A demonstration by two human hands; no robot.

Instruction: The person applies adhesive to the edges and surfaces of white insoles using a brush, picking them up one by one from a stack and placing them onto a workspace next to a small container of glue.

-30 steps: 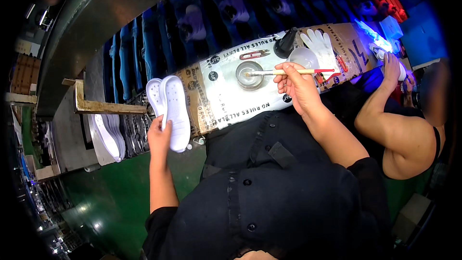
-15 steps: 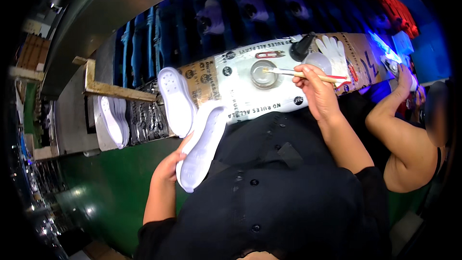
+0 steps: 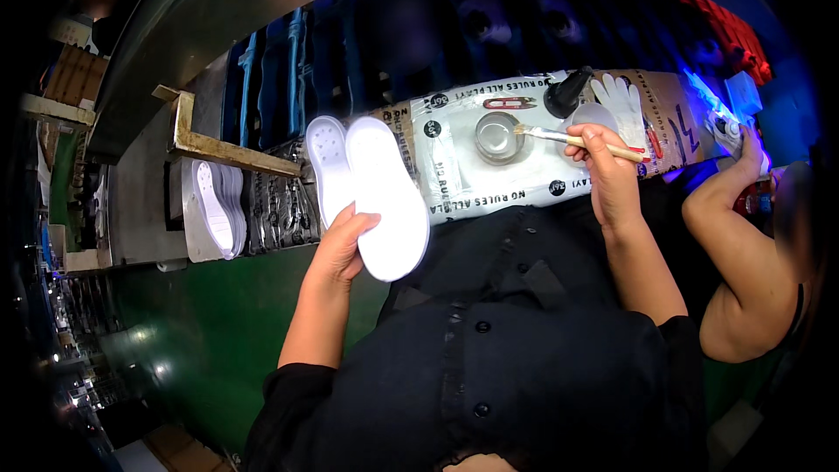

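White printed sheeting [image 3: 463, 133] over cardboard [image 3: 689, 133] covers your bench, presumably to shield it from spills. Nearest, your left hand [image 3: 341, 249] grips a white shoe sole [image 3: 391, 197] at its edge, thumb on the plain face, leaving most of that face exposed. Partly behind it is a perforated sole [image 3: 329, 156]; whether your fingers touch that one is hidden. Your right hand [image 3: 605, 164] pinches a paintbrush [image 3: 555, 134] pencil-fashion, likely for fine control, bristles by the rim of a clear bowl [image 3: 499, 140]. Farther out, red-handled snips [image 3: 509, 103] and a black bottle [image 3: 568, 93] sit, seemingly, within easy reach.
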